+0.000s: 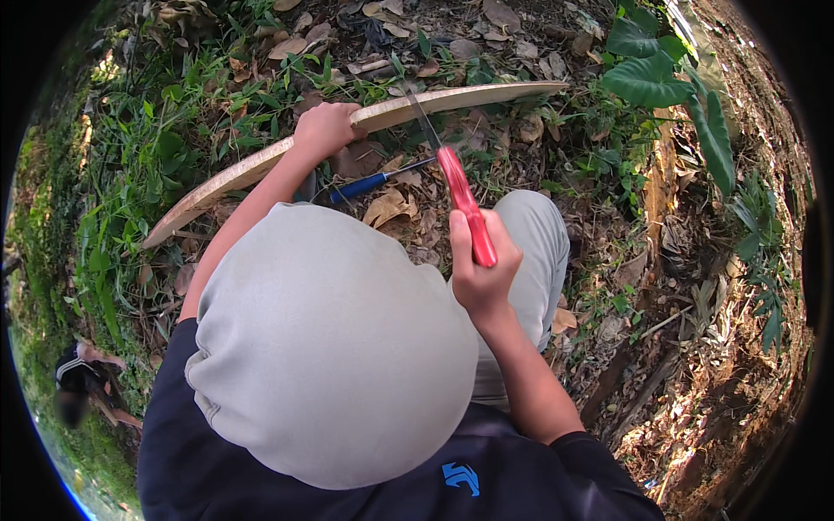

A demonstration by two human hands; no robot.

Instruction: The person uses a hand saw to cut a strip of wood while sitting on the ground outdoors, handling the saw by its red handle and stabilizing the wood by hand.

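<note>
A long pale wooden plank [234,178] stretches across the ground in front of me, its narrow edge facing up. My left hand [326,130] grips it left of its middle, fingers over the edge. In my right hand [486,265] is the red handle of a saw [463,195], closed in the fingers. The narrow dark blade crosses the plank's edge to the right of my left hand; its teeth cannot be made out. Below the plank, between my hands, lies a blue-handled tool [359,187] with a thin metal shaft, like a screwdriver.
A large rounded piece of light grey cloth [334,347] hides part of the near view. My bent leg [534,247] is beside my right hand. Leaves, weeds and twigs cover the ground. A broad-leaved plant [647,78] stands far right; another person [82,373] is at lower left.
</note>
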